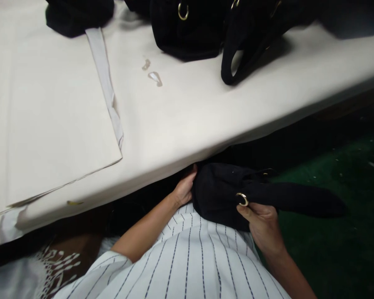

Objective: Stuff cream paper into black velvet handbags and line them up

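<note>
1. The person is holding a black suede handbag [221,195] low against a white pinstriped shirt [187,265], just below the near edge of the worktop [187,124]; its handle [299,199] is reaching out rightward above a dark green surface [330,253].
2. The left hand [183,189] is steadying the bag's end; its left fingers [190,176] are together, curling around the suede.
3. The right hand [262,226] is gripping the bag at the handle's base; its right fingers [244,211] are clamping together beneath a gold ring [242,199].
4. Three black bags [187,29] are sitting along the worktop's far side, one showing a looped handle [233,62]; a pale sheet [56,112] is lying at its left, with a pale strip [104,70] running along that sheet's edge.
</note>
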{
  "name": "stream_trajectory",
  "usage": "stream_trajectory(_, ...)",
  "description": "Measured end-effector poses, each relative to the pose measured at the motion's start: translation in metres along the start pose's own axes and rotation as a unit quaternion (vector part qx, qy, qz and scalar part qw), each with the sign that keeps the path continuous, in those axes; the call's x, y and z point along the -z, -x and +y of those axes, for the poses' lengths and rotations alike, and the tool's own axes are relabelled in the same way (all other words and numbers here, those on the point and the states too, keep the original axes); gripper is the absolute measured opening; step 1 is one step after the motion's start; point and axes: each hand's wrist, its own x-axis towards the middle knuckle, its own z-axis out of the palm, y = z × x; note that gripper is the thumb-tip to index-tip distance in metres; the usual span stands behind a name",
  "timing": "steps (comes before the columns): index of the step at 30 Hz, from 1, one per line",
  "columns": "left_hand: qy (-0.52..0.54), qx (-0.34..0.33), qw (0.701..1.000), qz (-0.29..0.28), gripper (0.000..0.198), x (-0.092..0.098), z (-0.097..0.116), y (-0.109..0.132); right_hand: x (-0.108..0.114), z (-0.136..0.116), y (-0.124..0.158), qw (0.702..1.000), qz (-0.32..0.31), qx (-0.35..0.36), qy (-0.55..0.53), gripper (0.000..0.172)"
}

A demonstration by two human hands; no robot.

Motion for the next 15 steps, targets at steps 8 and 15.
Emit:
stream_trajectory(8,-0.236,-0.147,0.96,-0.021,0.049,-0.011,-0.014,0.003,0.0,-0.022,-0.021,0.994,0.091,0.034,-0.044,0.019)
stream_trajectory(15,-0.106,-0.098,0.987,0.064,0.028,0.001,-0.017,-0.015,-0.008,-0.021,-0.028,0.998,-0.03,0.017,0.056,0.025)
